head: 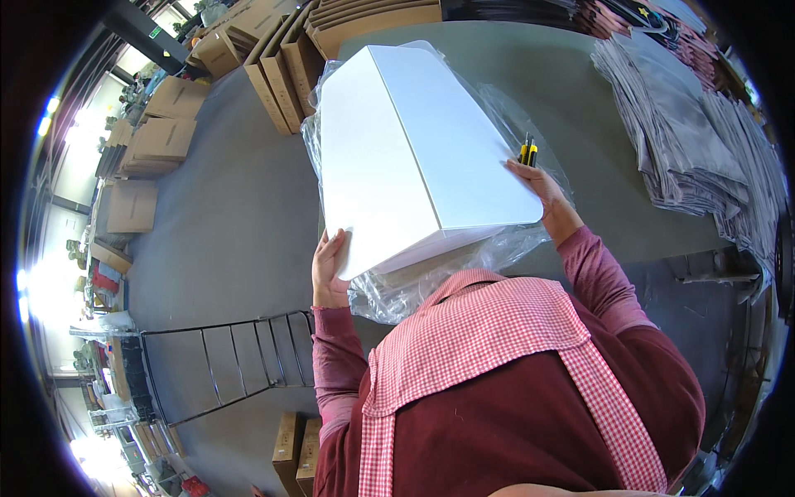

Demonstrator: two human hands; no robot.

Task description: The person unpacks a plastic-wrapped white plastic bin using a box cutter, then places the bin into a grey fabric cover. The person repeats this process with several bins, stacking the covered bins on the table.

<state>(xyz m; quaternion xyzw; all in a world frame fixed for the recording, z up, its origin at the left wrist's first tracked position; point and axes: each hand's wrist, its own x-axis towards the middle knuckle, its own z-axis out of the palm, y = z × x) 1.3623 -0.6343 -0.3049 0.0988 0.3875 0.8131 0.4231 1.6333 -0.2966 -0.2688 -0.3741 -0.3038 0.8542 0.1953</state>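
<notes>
Between my two hands is a pair of large white panels [428,143] with rounded corners, joined or meeting along a raised ridge like a shallow roof. My left hand [330,264] grips the near left corner, thumb on top. On the right edge, close to the near right corner, my right hand [543,192] has hold of the panel. Clear plastic film [397,298] lies crumpled beneath and around the panels. Just beyond my right hand, yellow-and-black cutters or pens [528,153] rest by the film; their exact kind is unclear. The panels' underside is mostly hidden.
Folded grey fabric [683,136] is stacked on the right of the green-grey table [584,112], with pink fabric [671,43] behind. Cardboard cartons [286,74] stand at the far left. A black metal frame [230,360] and more cartons [292,444] are on the floor at left.
</notes>
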